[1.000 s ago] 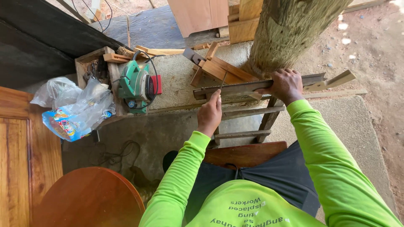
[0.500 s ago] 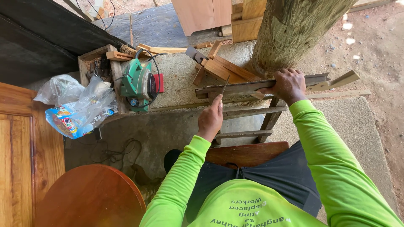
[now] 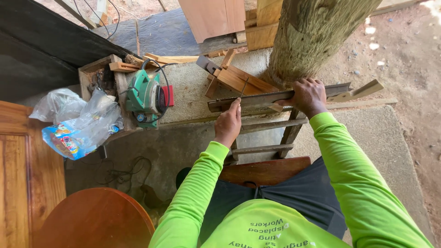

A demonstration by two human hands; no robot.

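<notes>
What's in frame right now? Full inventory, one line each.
long grey saw blade: 1, dull grey metal, lying across the wooden rack, under both hands
thin file-like tool: 1, dark, at the left hand's fingertips
wooden slatted rack: 1, weathered brown, below the blade
green circular power saw: 1, green with red part, left of centre
open wooden box: 1, raw wood, behind the saw
clear plastic bags: a bundle, clear and blue, far left
tree trunk: 1, grey-green, top right
wood offcuts: several, tan, at the trunk's base
round wooden tabletop: 1, reddish brown, bottom left
left hand: on the blade's left end
right hand: pressing the blade
</notes>
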